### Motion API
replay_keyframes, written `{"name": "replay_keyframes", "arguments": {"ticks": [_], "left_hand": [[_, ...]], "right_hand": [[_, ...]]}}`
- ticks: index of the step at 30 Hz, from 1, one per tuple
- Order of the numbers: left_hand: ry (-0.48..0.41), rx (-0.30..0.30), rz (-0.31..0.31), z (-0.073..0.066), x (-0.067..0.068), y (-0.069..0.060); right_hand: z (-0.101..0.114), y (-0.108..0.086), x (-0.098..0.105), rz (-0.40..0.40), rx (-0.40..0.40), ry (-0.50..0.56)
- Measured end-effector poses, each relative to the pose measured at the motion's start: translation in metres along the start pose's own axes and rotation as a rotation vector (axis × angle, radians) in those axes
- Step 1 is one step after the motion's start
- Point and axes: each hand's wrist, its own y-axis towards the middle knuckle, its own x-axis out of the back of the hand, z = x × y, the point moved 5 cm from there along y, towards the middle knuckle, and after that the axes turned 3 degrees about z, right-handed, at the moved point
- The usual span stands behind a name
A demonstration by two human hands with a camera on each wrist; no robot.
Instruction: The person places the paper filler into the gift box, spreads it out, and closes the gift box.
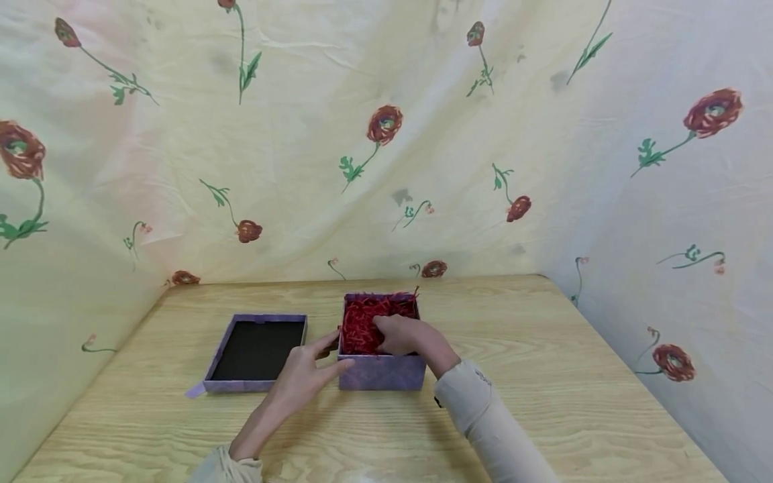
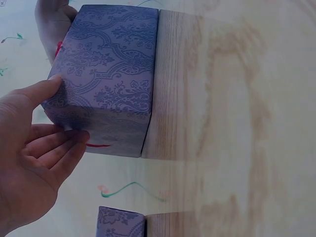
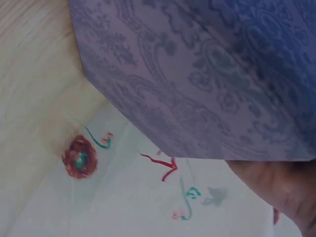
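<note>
An open box with straight walls and crisp corners stands on the table, right of its shallow lid. Its purple covering carries a darker damask pattern of scrolls, leaves and blossoms, clearest in the 2 wrist views. Crinkled red shred, in thin tangled strands, fills the box nearly to the rim (a few wisps stick out past the edges).

The left hand is at the box's near left corner: its thumb is spread apart from the fingers, the thumb tip touching the front face and the fingertips against the left wall, slightly bent and close together. The right hand reaches over the rim into the shred; its fingertips are buried, so whether they pinch any strands I cannot tell.

The lid lies hollow side up, a flat 4-cornered tray with a smooth matte black inside and low purple sides; a pale purple tab pokes out at its near left corner. The tabletop has pale, streaky wood grain. Behind hangs softly creased cream cloth printed with red flowers on green stems.
</note>
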Motion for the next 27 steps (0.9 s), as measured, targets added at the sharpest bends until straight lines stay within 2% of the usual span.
{"name": "replay_keyframes", "arguments": {"ticks": [6, 11, 14, 19, 21, 23, 27], "left_hand": [[0.012, -0.009, -0.002, 0.000, -0.001, 0.000], [0.007, -0.009, -0.004, 0.000, 0.000, 0.000], [0.002, -0.008, -0.005, 0.000, 0.000, 0.000], [-0.001, 0.008, 0.000, 0.001, 0.000, 0.001], [-0.003, 0.019, 0.000, 0.001, 0.000, 0.001], [-0.003, 0.026, -0.002, 0.001, 0.000, 0.001], [0.006, 0.030, -0.015, 0.001, 0.000, 0.000]], "right_hand": [[-0.003, 0.004, -0.002, 0.047, -0.011, 0.021], [0.002, -0.004, 0.005, 0.024, 0.039, 0.017], [0.006, -0.014, 0.014, -0.050, 0.074, 0.026], [0.019, -0.029, 0.030, -0.256, 0.145, 0.105], [0.026, -0.030, 0.030, -0.310, 0.181, 0.136], [0.032, -0.027, 0.026, -0.336, 0.207, 0.149], [0.039, -0.015, 0.013, -0.328, 0.244, 0.172]]}}
